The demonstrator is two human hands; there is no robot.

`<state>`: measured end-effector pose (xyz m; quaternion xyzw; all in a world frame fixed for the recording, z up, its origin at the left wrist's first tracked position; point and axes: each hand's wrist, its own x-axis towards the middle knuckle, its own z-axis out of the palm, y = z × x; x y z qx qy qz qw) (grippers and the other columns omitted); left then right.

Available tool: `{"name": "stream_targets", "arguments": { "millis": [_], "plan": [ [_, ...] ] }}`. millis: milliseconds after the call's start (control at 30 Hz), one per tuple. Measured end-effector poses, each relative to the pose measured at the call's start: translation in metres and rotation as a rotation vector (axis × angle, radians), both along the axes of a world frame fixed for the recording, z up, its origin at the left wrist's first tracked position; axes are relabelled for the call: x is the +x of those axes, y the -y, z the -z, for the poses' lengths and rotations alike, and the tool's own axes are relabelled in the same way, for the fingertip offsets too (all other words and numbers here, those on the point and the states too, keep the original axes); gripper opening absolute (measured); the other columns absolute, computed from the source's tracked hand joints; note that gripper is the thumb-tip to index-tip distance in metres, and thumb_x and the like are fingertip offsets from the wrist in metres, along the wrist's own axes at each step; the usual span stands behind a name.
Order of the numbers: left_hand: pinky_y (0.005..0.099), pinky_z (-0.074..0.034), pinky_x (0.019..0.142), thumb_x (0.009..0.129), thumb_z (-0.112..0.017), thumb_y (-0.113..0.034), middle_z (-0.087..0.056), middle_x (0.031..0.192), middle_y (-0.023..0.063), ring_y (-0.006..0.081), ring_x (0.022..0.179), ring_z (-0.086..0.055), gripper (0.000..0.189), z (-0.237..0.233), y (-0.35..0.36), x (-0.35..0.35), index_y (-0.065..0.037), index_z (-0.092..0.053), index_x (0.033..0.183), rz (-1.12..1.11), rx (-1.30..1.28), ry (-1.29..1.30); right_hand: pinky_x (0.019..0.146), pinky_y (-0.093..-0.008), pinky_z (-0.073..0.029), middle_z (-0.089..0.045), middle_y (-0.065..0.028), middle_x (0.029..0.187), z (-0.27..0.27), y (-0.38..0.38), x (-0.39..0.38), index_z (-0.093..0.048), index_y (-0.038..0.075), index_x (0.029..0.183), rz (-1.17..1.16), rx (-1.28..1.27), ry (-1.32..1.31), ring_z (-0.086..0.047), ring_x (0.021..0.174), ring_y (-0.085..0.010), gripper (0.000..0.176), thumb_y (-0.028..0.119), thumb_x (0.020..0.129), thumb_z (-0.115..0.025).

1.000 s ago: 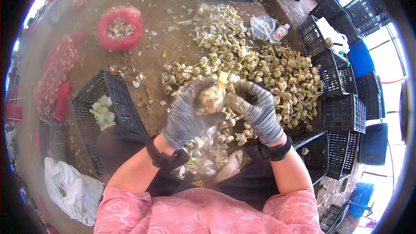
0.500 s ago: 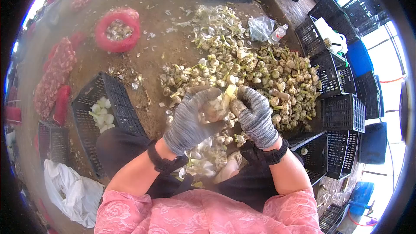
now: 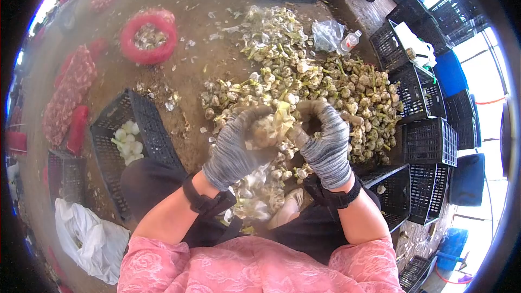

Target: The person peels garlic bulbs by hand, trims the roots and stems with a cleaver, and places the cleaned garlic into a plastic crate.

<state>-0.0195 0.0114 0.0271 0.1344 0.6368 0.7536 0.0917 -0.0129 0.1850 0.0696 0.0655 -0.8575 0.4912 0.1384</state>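
Note:
Gloved in grey, my left hand (image 3: 234, 149) curls around a garlic bulb (image 3: 266, 130), slightly blurred, with loose pale skin (image 3: 283, 119) sticking up from its top. My right hand (image 3: 326, 144), also gloved, is beside the bulb, its thumb and fingers curved around a gap near the peeling skin. Whether its fingertips pinch any skin is too small to tell. Beyond both hands spreads a heap of garlic bulbs (image 3: 363, 89). White peeled skins (image 3: 255, 198) lie below them between my legs.
A black crate (image 3: 157, 135) with white bulbs (image 3: 127, 142) stands at the left. Black crates (image 3: 429, 140) are stacked at the right. A red net bag (image 3: 163, 54), a white sack (image 3: 92, 241) and a plastic bottle (image 3: 349, 42) lie around on the ground.
My right hand has opened its curve and its fingers have moved up and away from the bulb. The skin on the bulb now spreads wider.

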Motion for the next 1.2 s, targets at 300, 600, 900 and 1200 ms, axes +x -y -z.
{"name": "stream_targets", "arguments": {
  "millis": [300,600,900,1200],
  "plan": [
    [0.0286,-0.045,0.078,0.059,-0.078,-0.012,-0.049,0.103,0.0078,0.0178,0.089,-0.052,0.053,0.001,0.006,-0.009,-0.004,-0.054,0.106,-0.223,-0.508,-0.427,0.055,-0.0304,-0.045,-0.056,-0.0120,0.065,-0.013,0.012,0.011,-0.061,0.003,0.078,-0.291,-0.088,0.128,-0.056,0.058,-0.0237,0.011,0.003,0.068,-0.062],
    [0.0291,-0.044,0.086,0.061,-0.078,-0.010,-0.051,0.112,0.0077,0.0155,0.099,-0.051,0.071,-0.001,0.014,-0.019,-0.001,-0.040,0.121,-0.061,0.223,0.170,0.065,-0.0363,-0.047,-0.058,-0.0129,0.076,0.001,0.014,0.020,-0.064,0.010,0.090,-0.893,0.225,0.428,-0.058,0.072,-0.0305,0.024,0.013,0.067,-0.062],
    [0.0242,-0.046,0.075,0.067,-0.069,0.004,-0.053,0.100,0.0043,0.0135,0.088,-0.054,0.062,-0.009,0.015,-0.013,-0.005,-0.040,0.121,0.020,0.192,0.049,0.059,-0.0292,-0.045,-0.059,-0.0095,0.074,-0.016,-0.006,0.016,-0.062,0.005,0.083,-0.259,0.129,0.210,-0.055,0.063,-0.0204,0.032,0.024,0.061,-0.074],
    [0.0294,-0.037,0.093,0.064,-0.076,-0.010,-0.049,0.118,0.0056,0.0150,0.108,-0.046,0.069,-0.004,0.008,0.007,-0.005,-0.041,0.123,0.201,0.021,-0.044,0.064,-0.0337,-0.047,-0.056,-0.0109,0.084,-0.011,0.007,0.025,-0.063,0.007,0.091,-0.262,0.157,-0.152,-0.057,0.075,-0.0274,0.031,0.007,0.061,-0.070]
  ]
}}
